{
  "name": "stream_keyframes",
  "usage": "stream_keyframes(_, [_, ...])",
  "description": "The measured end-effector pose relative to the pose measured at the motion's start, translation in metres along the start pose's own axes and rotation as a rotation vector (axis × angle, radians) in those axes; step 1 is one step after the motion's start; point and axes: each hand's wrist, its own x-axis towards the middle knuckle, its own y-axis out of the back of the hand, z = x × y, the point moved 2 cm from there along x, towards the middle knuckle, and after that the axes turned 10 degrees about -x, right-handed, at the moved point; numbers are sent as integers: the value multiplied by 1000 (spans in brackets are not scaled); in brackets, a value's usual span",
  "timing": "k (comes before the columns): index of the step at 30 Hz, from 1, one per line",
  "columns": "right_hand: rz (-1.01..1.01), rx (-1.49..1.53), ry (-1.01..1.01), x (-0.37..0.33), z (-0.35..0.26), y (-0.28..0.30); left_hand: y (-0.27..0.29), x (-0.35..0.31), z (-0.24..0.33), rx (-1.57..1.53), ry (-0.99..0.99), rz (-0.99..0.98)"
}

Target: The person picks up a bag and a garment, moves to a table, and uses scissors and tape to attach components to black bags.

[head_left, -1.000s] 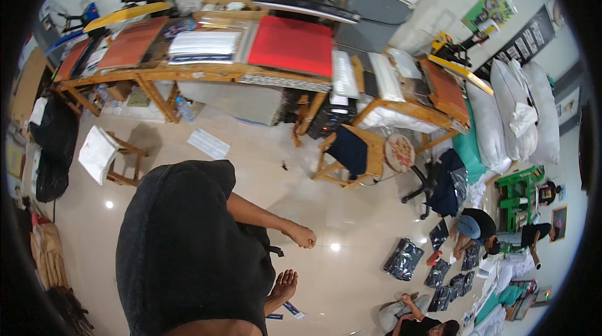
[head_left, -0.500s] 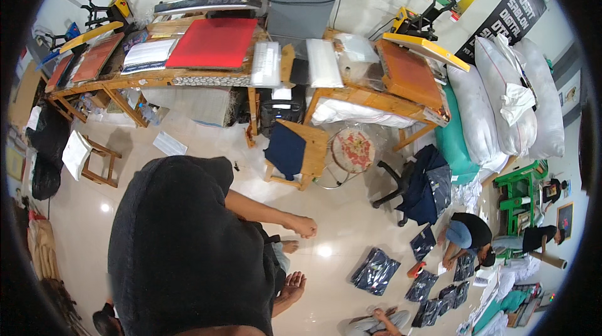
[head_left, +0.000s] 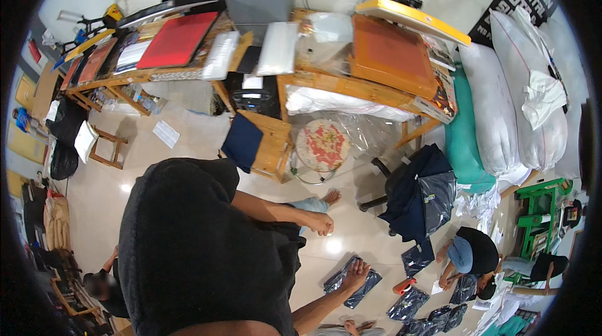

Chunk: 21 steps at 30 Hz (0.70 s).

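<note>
My left hand is held in front of my body, its fingers curled closed. What they hold, if anything, is too small to make out. My right hand reaches out with its fingers stretched over a dark folded garment in a clear plastic bag on the floor. I cannot tell whether the hand touches the bag. More dark bagged garments lie just beyond, with a red object among them. A flat dark blue package lies farther out.
A chair heaped with dark garments stands ahead, near a round red-and-white stool. A wooden stool carries dark blue cloth. Heat presses and wooden tables line the wall. A co-worker in black bends over other bags.
My right hand has moved from close to my body out over the bagged garment. The closed left hand has shifted slightly forward. The whole view has shifted, and a leg now shows beyond my left arm.
</note>
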Motion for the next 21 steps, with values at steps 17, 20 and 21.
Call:
stream_keyframes(17, [338, -380, -37, 406, -200, 70, 85, 324, 348, 189, -279, 333])
stream_keyframes(20, [453, -537, 63, 489, -209, 107, 91, 342, 317, 278, -210, 447])
stream_keyframes(21, [507, -612, 107, 508, -214, 112, 91, 347, 298, 343, -149, 507])
